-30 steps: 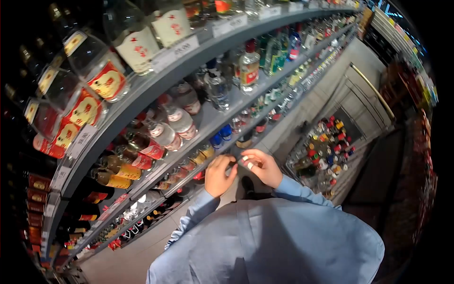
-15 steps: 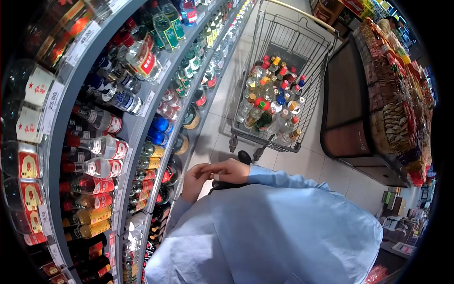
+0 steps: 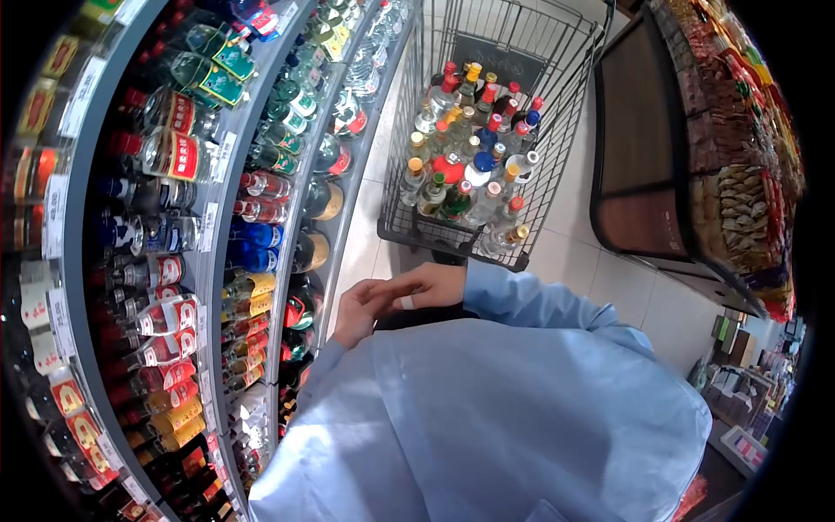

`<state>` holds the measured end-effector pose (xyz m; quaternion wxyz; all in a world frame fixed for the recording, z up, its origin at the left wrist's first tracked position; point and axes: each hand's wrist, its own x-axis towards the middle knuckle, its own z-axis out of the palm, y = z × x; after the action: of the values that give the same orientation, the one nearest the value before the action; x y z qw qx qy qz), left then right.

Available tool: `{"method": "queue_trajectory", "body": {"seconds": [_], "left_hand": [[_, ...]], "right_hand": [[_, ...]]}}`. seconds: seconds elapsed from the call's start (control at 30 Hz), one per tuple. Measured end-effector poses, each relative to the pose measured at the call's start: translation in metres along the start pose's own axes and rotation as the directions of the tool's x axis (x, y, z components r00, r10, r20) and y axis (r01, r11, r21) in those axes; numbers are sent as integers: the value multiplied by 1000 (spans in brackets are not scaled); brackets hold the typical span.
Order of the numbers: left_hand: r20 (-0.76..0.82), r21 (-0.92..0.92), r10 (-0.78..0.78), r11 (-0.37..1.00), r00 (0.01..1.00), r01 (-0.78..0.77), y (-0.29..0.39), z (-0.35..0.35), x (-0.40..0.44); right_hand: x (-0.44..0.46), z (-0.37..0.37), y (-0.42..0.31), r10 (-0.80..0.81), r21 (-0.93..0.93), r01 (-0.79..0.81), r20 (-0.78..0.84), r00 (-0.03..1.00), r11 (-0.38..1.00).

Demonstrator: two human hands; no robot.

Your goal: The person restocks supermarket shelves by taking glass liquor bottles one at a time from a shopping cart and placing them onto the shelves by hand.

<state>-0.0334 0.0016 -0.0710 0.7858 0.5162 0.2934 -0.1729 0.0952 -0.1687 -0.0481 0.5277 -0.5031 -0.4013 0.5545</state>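
The shopping cart (image 3: 497, 59) now appears nearer the person; the left hand (image 3: 357, 313) and right hand (image 3: 435, 286) still touch, no bottle visible in either, finger closure unclear. Bottles (image 3: 484, 162) crowd the cart's near edge, seemingly easier to reach.

Left hand (image 3: 355, 314) touches right hand (image 3: 433, 286) — bottles (image 3: 457, 204) stand crowded in the wire cart (image 3: 500, 57).

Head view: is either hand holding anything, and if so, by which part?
No held object is visible. The left hand and right hand meet at their fingers; whether something small is hidden between them cannot be told.
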Motion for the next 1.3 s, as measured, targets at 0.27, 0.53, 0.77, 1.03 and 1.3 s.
{"method": "queue_trajectory", "body": {"seconds": [0.27, 0.53, 0.77, 1.03, 1.3], "left_hand": [[-6, 23, 224, 974, 975, -223, 30, 71, 56], [326, 69, 213, 966, 921, -248, 24, 99, 82], [379, 187, 149, 954, 913, -234, 24, 109, 74], [418, 327, 109, 908, 902, -261, 24, 111, 71], [419, 242, 95, 947, 903, -212, 15, 122, 69]], "right_hand": [[-18, -46, 47, 14, 228, 118, -506, 863, 967], [-54, -68, 76, 138, 387, 97, -536, 833, 917], [-63, -55, 83, 226, 564, 31, -380, 897, 825], [-78, -50, 65, 236, 524, -7, -373, 897, 852], [-94, -41, 53, 238, 518, 39, -458, 856, 855]]}}
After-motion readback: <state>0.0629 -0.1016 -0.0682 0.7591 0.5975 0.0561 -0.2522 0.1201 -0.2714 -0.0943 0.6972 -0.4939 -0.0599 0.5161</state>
